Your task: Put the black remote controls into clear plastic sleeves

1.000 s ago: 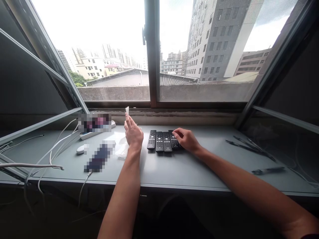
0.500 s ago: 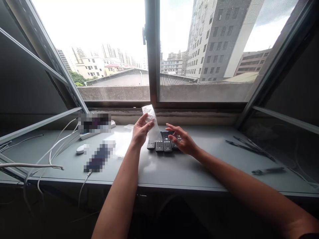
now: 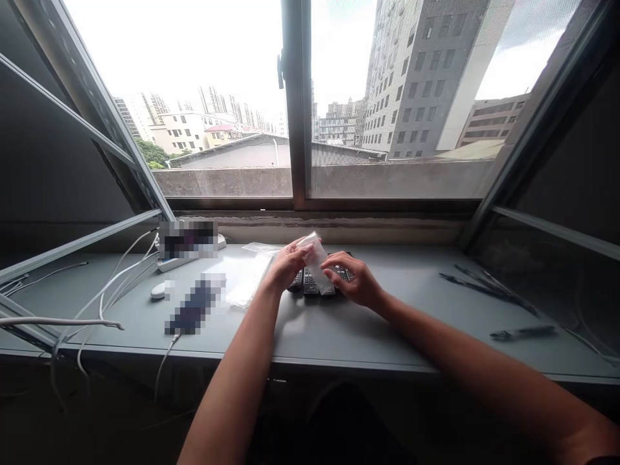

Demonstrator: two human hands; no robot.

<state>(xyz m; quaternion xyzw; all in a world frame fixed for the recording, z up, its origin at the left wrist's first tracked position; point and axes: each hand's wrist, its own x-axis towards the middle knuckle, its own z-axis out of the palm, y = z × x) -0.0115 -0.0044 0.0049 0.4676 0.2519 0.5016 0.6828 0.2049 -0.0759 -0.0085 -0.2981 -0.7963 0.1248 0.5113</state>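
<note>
A narrow, translucent plastic bag (image 3: 316,266) is held slanted above the desk, its upper end pinched between the thumb and fingers of my left hand (image 3: 289,263). My right hand (image 3: 352,278) is at the bag's right edge, thumb and forefinger curled together on it. Beneath the bag and my hands, several black remote controls (image 3: 310,284) lie side by side, partly covered from view. More clear plastic bags (image 3: 249,284) lie in a flat pile left of my left forearm.
On the left are a blurred-out phone-like object (image 3: 194,310) on a white cable, a small white rounded item (image 3: 158,291), a power strip (image 3: 179,259) and loose cables (image 3: 104,290). Dark pen-like tools (image 3: 484,290) lie at the right. A window (image 3: 300,129) rises behind the desk (image 3: 411,329).
My left hand has lowered the plastic bag and moved it slightly right. My right hand's fingers, spread before, have curled in to the bag's edge.
</note>
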